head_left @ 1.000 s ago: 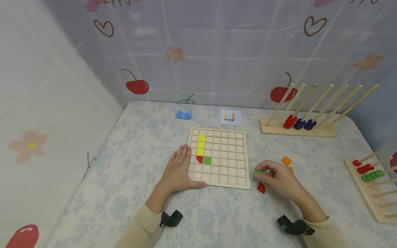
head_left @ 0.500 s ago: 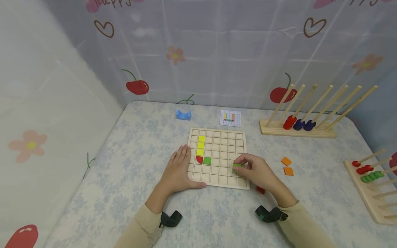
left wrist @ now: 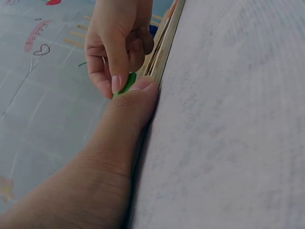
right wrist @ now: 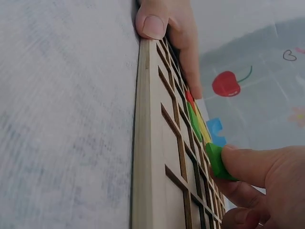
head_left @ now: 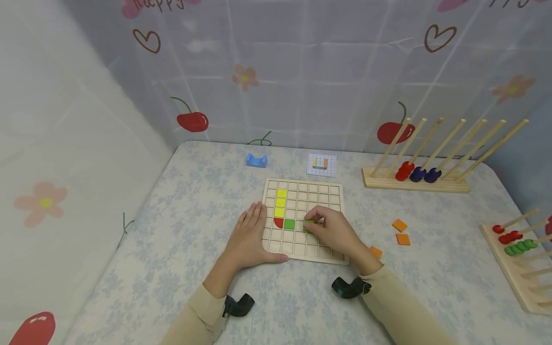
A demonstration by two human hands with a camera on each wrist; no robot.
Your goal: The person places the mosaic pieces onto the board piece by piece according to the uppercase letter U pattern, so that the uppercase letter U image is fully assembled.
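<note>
A wooden grid board [head_left: 297,249] lies on the table. Three yellow square tiles [head_left: 280,203] form a column in it, with a red quarter-round tile [head_left: 278,223] below and a green square tile [head_left: 289,224] beside the red one. My left hand [head_left: 247,237] rests along the board's left edge, fingers straight, thumb at the near edge. Between thumb and fingers my right hand [head_left: 334,230] pinches another green square tile [right wrist: 217,161], over the board to the right of the placed green one. The right wrist view shows this tile tilted.
Orange square tiles [head_left: 403,239] lie right of the board. Behind it are a printed pattern card [head_left: 321,165] and a blue holder [head_left: 257,161]. A wooden peg rack [head_left: 416,186] with beads stands at the back right, a second bead rack [head_left: 513,273] at the right edge.
My right hand has carried the green square tile leftward from beside the board to over its middle. The red tile right of the board is now hidden behind that arm. My left hand stays put.
</note>
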